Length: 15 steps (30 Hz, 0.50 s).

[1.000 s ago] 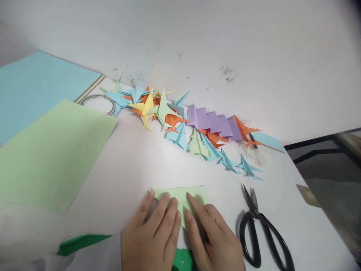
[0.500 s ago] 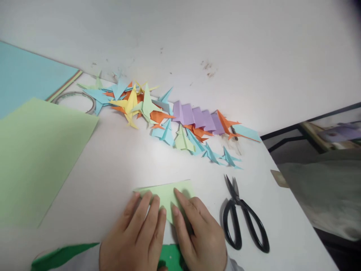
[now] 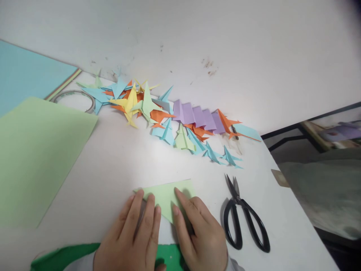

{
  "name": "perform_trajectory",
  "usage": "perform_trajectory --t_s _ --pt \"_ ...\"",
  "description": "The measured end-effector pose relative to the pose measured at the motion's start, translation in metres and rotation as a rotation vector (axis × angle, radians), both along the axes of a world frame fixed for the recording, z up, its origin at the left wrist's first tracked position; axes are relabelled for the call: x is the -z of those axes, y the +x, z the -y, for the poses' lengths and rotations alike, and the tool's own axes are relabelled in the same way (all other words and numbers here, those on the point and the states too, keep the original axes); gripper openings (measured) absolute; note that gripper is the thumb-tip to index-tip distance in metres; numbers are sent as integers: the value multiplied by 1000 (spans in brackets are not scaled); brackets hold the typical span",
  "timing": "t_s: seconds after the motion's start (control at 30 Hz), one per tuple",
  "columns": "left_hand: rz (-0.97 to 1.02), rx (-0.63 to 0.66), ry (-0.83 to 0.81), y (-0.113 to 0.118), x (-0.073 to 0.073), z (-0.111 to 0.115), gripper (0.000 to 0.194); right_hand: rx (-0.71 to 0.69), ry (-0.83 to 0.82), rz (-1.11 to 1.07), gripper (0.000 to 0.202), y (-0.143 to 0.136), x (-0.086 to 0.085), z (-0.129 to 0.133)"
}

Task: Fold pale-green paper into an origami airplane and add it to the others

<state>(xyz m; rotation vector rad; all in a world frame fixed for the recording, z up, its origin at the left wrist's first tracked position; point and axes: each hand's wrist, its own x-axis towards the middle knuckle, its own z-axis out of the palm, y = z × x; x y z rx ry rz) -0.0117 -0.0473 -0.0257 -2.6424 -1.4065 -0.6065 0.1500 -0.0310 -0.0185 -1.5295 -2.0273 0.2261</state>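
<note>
Head camera view: both of the person's hands lie low over a white table (image 3: 113, 162), near its near edge, meeting on one small piece of paper. Left hand (image 3: 129, 237): back upward, fingers long and slightly spread, with tips resting at the paper's left end; the thumb is tucked low, partly hidden. Right hand (image 3: 201, 229): turned inward, index finger and thumb stretched out and apart, their tips touching the paper's top; its other fingers bend and are partly hidden, so whether they grip the edge cannot be told.

Beneath the fingertips, the pale green folded paper (image 3: 163, 197) lies on the table, towards the near edge. Its far side is nearly straight, its left end narrows to a point, and its lower side slants down to a corner beside the right thumb.

Between the right hand and the table's right edge lie black-handled scissors (image 3: 238, 201), blades parted and tips towards the far edge. Along that far edge runs a row of folded paper figures (image 3: 131, 101). A large green sheet (image 3: 42, 158) covers the left side.
</note>
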Motion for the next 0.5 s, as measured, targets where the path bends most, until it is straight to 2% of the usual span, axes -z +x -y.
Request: perform_trajectory --t_s 0.23,0.5 --pt "11 -3 29 1 1 0 47 3 25 46 34 2 2 0" --pt "2 -33 49 2 4 1 39 -97 27 123 37 8 -3 -2"
